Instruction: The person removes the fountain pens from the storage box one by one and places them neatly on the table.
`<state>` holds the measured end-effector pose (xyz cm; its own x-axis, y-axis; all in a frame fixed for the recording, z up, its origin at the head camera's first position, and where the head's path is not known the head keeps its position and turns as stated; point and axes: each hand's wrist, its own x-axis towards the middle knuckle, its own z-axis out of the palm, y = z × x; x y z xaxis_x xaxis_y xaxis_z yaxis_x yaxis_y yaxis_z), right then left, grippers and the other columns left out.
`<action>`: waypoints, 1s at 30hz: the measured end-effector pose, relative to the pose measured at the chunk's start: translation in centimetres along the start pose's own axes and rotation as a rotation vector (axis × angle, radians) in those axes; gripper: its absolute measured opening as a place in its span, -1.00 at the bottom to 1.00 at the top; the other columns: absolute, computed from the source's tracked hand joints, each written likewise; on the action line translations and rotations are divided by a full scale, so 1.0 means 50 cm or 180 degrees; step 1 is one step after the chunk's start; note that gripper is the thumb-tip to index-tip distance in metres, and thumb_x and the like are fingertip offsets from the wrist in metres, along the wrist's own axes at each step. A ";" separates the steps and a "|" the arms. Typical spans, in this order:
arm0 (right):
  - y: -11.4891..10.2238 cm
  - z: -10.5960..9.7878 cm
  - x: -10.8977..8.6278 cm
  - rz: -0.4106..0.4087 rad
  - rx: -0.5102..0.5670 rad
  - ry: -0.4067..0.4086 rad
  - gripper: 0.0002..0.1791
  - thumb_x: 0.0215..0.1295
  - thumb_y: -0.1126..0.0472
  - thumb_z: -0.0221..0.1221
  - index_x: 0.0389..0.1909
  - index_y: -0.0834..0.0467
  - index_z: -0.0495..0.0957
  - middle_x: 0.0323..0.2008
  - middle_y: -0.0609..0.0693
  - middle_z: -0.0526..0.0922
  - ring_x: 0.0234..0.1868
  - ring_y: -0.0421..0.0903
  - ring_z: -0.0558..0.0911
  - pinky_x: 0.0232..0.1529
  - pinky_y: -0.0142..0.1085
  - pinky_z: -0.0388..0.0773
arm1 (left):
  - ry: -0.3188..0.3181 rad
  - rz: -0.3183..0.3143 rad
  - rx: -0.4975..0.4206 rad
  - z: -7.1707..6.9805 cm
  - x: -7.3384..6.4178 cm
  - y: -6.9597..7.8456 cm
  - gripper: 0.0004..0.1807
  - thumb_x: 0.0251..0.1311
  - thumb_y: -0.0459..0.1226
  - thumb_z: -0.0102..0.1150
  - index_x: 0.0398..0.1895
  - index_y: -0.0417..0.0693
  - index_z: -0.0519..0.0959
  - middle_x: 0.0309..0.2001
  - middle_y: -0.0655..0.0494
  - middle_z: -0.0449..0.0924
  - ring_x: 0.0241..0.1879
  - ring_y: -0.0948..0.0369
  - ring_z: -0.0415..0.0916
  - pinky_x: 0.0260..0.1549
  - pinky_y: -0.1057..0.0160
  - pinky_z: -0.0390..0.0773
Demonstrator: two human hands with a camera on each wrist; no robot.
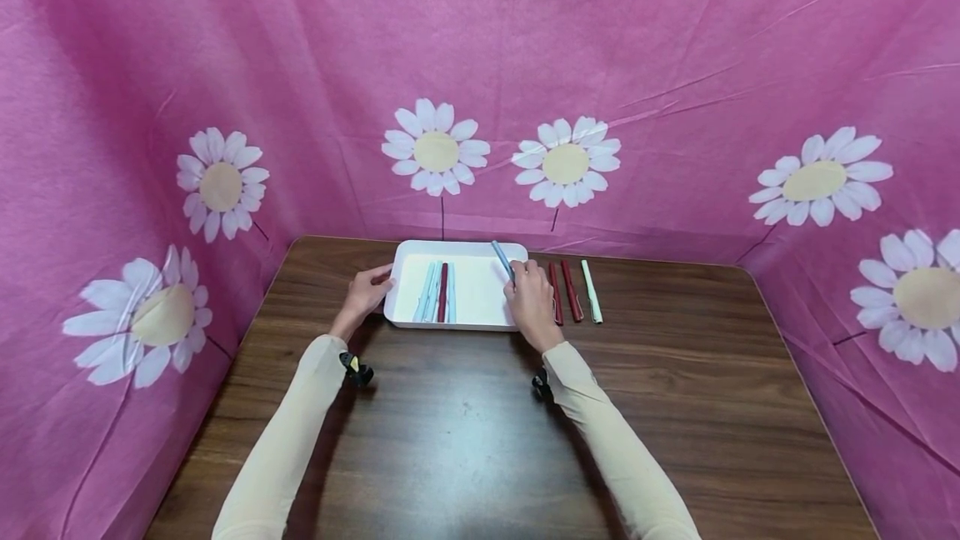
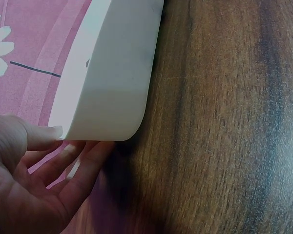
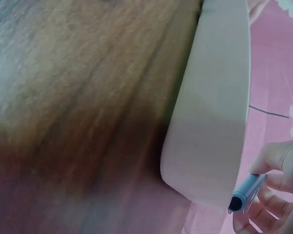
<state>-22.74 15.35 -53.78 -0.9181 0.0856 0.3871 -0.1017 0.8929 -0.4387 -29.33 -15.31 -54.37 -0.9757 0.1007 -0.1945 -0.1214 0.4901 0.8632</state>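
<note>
A white tray (image 1: pixel 465 327) stands near the table's back edge. My left hand (image 1: pixel 366 293) grips its left end; in the left wrist view the thumb (image 2: pixel 43 137) lies on the rim and the fingers sit against the outer wall. My right hand (image 1: pixel 534 303) pinches a blue pen (image 1: pixel 503 260) over the tray's right end. In the right wrist view, that pen's dark end (image 3: pixel 236 203) points toward the tray wall. Inside the tray, a dark red pen (image 1: pixel 442 293) lies among several light blue pens (image 1: pixel 427 293), all roughly parallel, in the left half.
Right of the tray, two dark red pens (image 1: pixel 572 290) and one pale green pen (image 1: pixel 592 292) lie side by side on the brown wooden table (image 1: pixel 465 440). A pink curtain (image 1: pixel 495 40) with white flowers hangs behind the table and along both sides.
</note>
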 end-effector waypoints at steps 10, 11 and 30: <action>0.044 -0.036 0.009 0.0075 0.0083 0.0234 -0.66 0.28 0.44 0.26 0.08 0.37 0.64 -0.16 0.31 0.64 -0.22 0.28 0.63 -0.31 0.15 0.64 | -0.0002 0.0017 -0.0019 0.001 0.002 0.001 -0.51 0.53 -0.33 0.09 0.47 -0.19 0.46 0.26 -0.34 0.60 0.19 -0.09 0.57 0.09 0.12 0.67; 0.051 -0.040 0.009 0.0100 0.0082 0.0249 -0.66 0.28 0.44 0.25 0.08 0.37 0.64 -0.16 0.31 0.64 -0.22 0.28 0.63 -0.31 0.16 0.63 | 0.0000 0.0023 -0.0029 0.001 0.001 0.001 -0.51 0.52 -0.34 0.09 0.47 -0.19 0.46 0.26 -0.34 0.60 0.19 -0.09 0.57 0.09 0.12 0.67; 0.180 -0.107 0.002 0.0664 0.0105 0.0329 -0.64 0.24 0.40 0.20 0.06 0.41 0.63 -0.13 0.40 0.62 -0.09 0.46 0.62 -0.09 0.32 0.56 | 0.0045 0.0033 -0.0039 -0.003 -0.005 0.002 -0.52 0.52 -0.35 0.11 0.45 -0.21 0.48 0.23 -0.35 0.62 0.10 -0.06 0.62 -0.12 0.19 0.76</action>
<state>-21.69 25.77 -53.37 -0.8766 0.3129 0.3655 0.0720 0.8363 -0.5435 -29.13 -15.41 -54.14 -0.9794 0.0934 -0.1790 -0.1135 0.4785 0.8707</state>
